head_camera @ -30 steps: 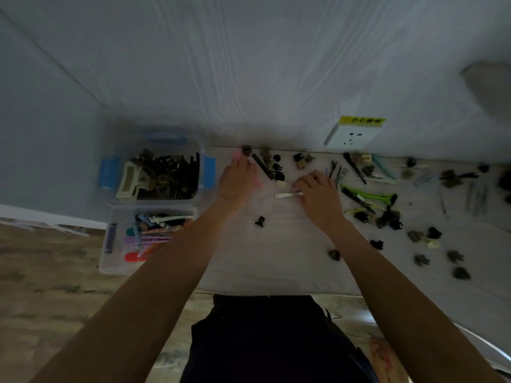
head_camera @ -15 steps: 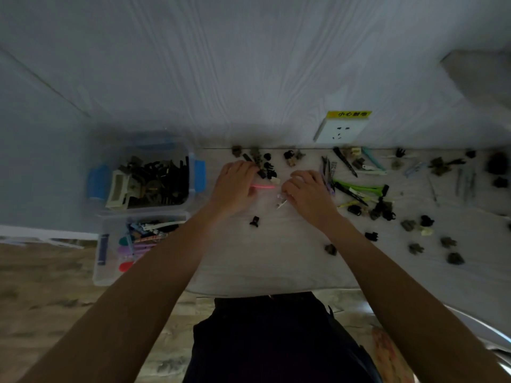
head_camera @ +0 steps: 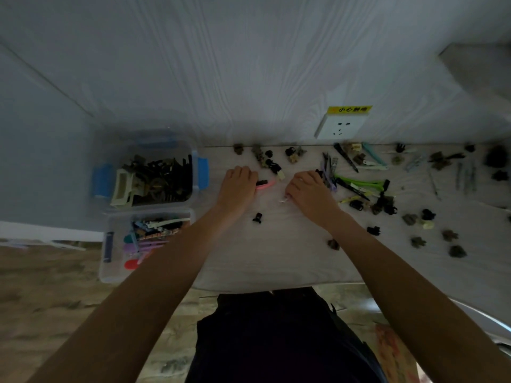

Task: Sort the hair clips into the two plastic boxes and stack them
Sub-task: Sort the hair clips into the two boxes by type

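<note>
My left hand [head_camera: 237,185] is closed on a pink hair clip [head_camera: 267,184] that sticks out to its right, low over the white cloth [head_camera: 276,255]. My right hand [head_camera: 309,190] is closed on a thin white clip [head_camera: 284,199], only its tip showing. Two clear plastic boxes stand at the left: the far box [head_camera: 199,172] with blue latches holds dark claw clips, the near box [head_camera: 110,272] holds long coloured clips. Several loose clips lie along the wall and to the right, among them a green clip [head_camera: 359,181] and a small black claw clip [head_camera: 257,217].
A wall socket [head_camera: 341,128] with a yellow label is on the wall just behind the cloth. Wooden floor [head_camera: 47,294] lies to the left and near me. My dark trousers [head_camera: 276,335] fill the bottom middle. Small dark claw clips [head_camera: 457,251] dot the right side.
My left hand picked up the pink clip near the wall and drew it back toward me. My right hand closed over the white clip and pulled it in. The camera drifted slightly.
</note>
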`<state>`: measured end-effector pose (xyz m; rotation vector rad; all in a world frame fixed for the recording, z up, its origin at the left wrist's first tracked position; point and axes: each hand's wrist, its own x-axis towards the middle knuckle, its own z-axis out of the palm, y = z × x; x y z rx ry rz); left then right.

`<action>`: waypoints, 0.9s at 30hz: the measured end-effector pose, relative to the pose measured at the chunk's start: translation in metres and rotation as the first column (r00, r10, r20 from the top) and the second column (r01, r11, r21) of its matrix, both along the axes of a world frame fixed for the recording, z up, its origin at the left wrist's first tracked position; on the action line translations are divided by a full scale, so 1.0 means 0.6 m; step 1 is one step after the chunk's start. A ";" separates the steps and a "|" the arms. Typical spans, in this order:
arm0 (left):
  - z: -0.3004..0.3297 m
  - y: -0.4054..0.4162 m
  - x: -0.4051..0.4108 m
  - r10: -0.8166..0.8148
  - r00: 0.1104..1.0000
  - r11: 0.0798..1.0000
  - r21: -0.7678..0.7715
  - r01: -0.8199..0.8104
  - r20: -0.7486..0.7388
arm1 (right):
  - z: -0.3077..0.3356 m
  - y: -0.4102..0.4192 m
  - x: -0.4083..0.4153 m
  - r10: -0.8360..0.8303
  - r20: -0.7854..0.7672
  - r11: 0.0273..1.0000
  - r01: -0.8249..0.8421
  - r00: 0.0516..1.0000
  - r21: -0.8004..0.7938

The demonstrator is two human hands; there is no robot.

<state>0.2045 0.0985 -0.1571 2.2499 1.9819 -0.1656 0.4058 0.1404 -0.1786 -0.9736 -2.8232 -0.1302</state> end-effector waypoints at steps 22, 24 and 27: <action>0.133 -0.131 -0.041 0.053 0.719 0.891 0.293 -0.348 0.693 | 0.150 -0.103 -0.063 -0.721 -0.429 0.572 0.118 0.544 -0.812; 0.152 -0.175 -0.083 0.077 0.713 0.845 0.335 -0.418 0.697 | 0.170 -0.114 -0.099 -0.705 -0.441 0.526 -0.009 0.556 -0.851; 0.140 -0.241 -0.155 0.158 0.750 0.862 0.282 -0.422 0.642 | 0.190 -0.131 -0.161 -0.641 -0.412 0.468 -0.095 0.647 -0.879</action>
